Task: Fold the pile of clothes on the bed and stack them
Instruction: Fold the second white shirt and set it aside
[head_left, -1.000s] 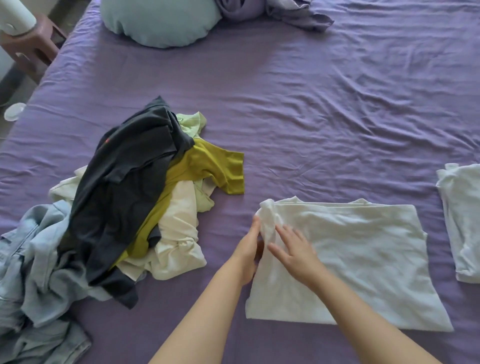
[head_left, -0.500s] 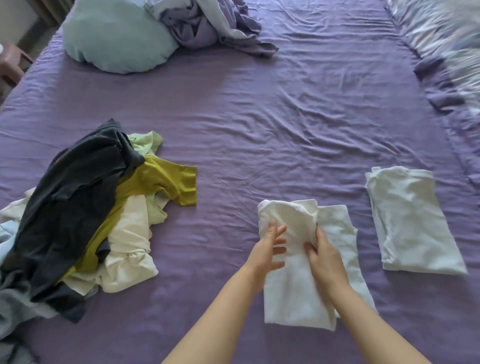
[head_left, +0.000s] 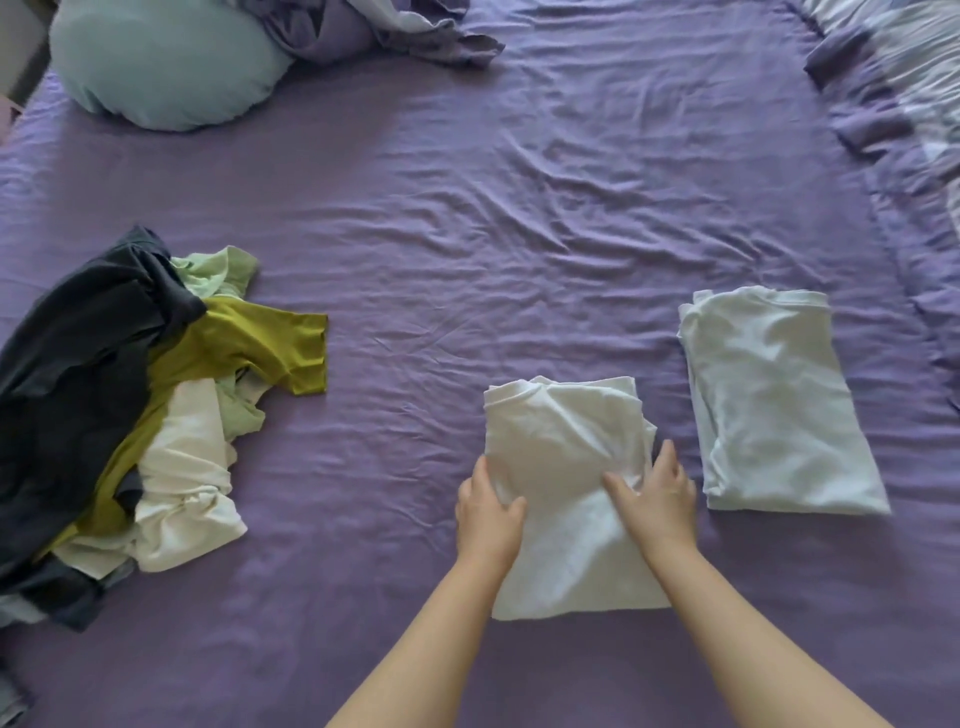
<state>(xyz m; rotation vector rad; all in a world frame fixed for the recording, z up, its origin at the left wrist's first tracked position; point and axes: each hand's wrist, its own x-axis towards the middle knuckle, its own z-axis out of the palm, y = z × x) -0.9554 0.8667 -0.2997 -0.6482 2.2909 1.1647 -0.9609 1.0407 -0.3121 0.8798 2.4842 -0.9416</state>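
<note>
The white shirt (head_left: 566, 483), a wide flat rectangle a second ago, is now folded over into a narrow, compact block on the purple bed (head_left: 467, 234). That likely finishes this fold, leaving only the lift onto the folded white garment (head_left: 774, 400) just to its right. Its cloth looks soft, slightly rumpled on top, layered at the far edge. The left hand (head_left: 488, 512) grips its left edge; the right hand (head_left: 652, 499) lies spread, pressing its right side. The unfolded pile (head_left: 135, 405) waits well apart at left.
</note>
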